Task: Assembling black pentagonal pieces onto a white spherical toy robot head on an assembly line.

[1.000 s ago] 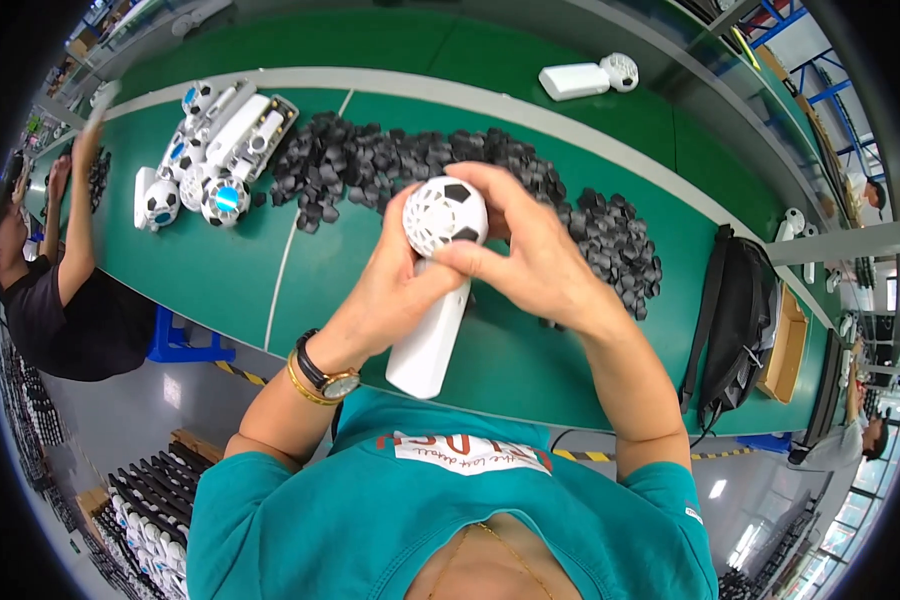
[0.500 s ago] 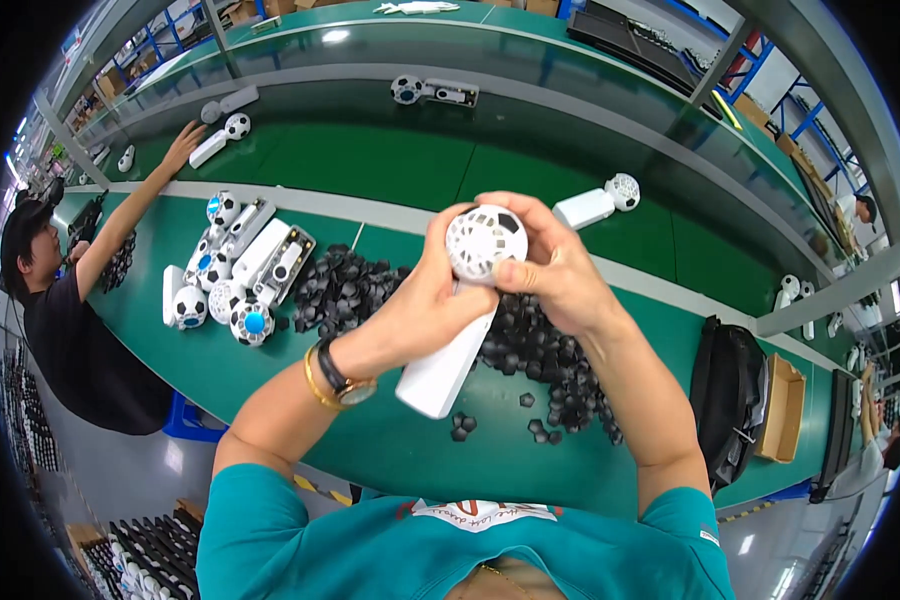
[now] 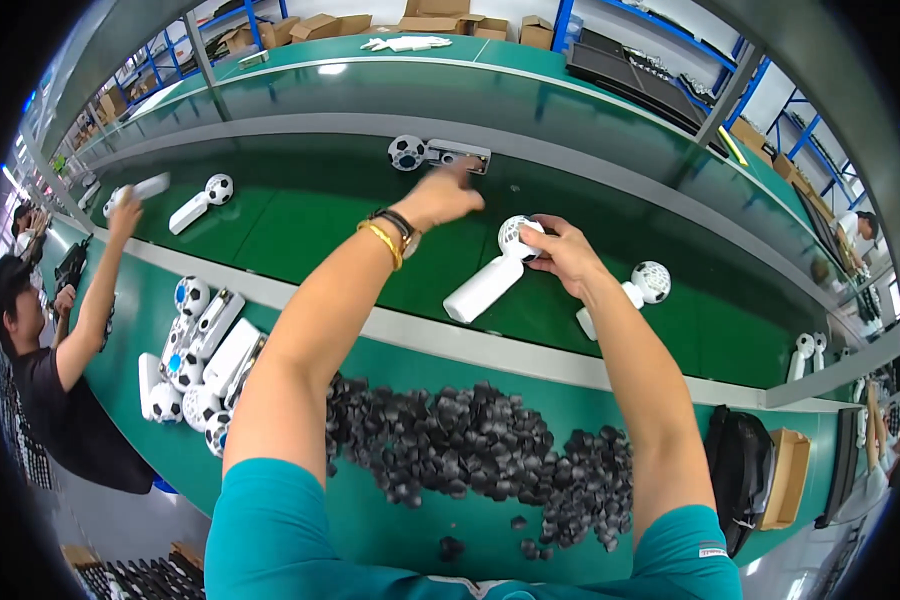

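My right hand (image 3: 570, 256) has its thumb and fingers around the ball head of a white football-headed device (image 3: 485, 288). The long white handle slants down-left over the green belt (image 3: 300, 225). Farther off, my left hand (image 3: 436, 200) reaches across the belt to another football-headed device (image 3: 407, 153), whose handle is open with inner parts showing. My left fingertips overlap that handle and are blurred, so a grip cannot be made out. A further white device (image 3: 650, 282) lies just right of my right hand, partly behind the wrist.
Many black pentagon pieces (image 3: 470, 440) are heaped on the green table between my arms. Left of them lies a cluster of football-headed devices (image 3: 185, 370). A co-worker (image 3: 50, 350) at far left holds a white device over the belt. A black bag (image 3: 738, 470) and cardboard tray (image 3: 786, 480) stand at right.
Both hands have moved forward from above the table to the belt. My left hand has let go of the white device and gone to the open-handled one; the right hand carried the device over.
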